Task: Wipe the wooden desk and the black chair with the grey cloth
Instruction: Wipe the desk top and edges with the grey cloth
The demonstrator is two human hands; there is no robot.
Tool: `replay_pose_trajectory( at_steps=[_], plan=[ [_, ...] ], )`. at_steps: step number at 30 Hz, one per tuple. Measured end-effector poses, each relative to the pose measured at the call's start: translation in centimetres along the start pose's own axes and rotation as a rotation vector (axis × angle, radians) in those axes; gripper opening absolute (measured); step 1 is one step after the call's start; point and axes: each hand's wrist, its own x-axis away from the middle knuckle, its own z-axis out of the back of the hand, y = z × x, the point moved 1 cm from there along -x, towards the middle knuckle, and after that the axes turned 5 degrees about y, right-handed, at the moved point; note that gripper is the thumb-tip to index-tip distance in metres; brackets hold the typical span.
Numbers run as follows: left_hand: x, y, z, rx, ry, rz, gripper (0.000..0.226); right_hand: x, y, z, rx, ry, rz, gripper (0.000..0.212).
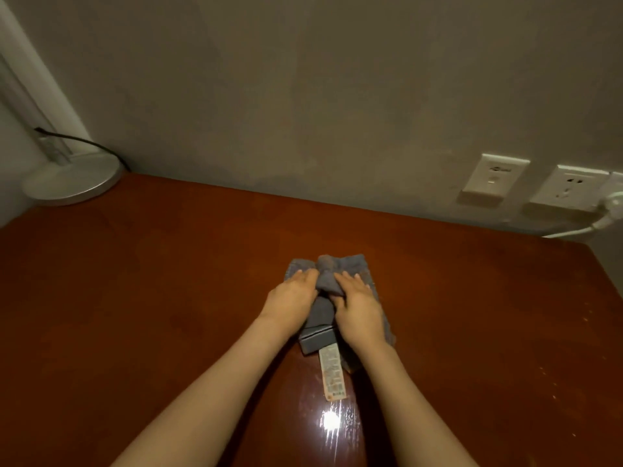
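Two bare forearms, extended forward, converging toward the rumpled grey terry cloth (pixel 328 274). Left hand (pixel 293 294): palm down on the cloth's left half, fingers straight and close together, inner edge touching the raised central fold; thumb hidden. Right hand (pixel 359 303): palm down on the cloth's right half, fingers laid forward, thumb tucked under the same fold, pinching it. Wrists low, just beside each other, with the cloth's near end between them.
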Motion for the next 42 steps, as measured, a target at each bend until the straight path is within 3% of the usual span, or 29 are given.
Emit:
replay_pose_trajectory(
  at_steps=[7,16,21,27,42],
  plan=[
    [6.6,-4.4,2.0,0.023,0.041,0.228,0.020,4.9,-5.5,-3.5,-0.011,-0.108,0.082,0.046],
    [14.5,-2.0,0.1,0.167,0.096,0.358,0.023,11.5,-5.2,-3.2,0.023,-0.203,0.155,0.049],
    [18.3,1.2,-1.4,0.175,0.022,0.433,0.041,15.8,-3.3,-1.7,0.020,-0.191,0.156,0.051],
    [22.6,6.6,-2.2,0.196,0.013,0.409,0.059,20.8,-0.3,0.8,0.039,-0.176,0.126,0.051],
    [27.2,17.4,-5.1,0.138,-0.073,0.300,0.060,28.2,7.5,7.4,0.112,-0.150,0.071,0.054]
  ],
)
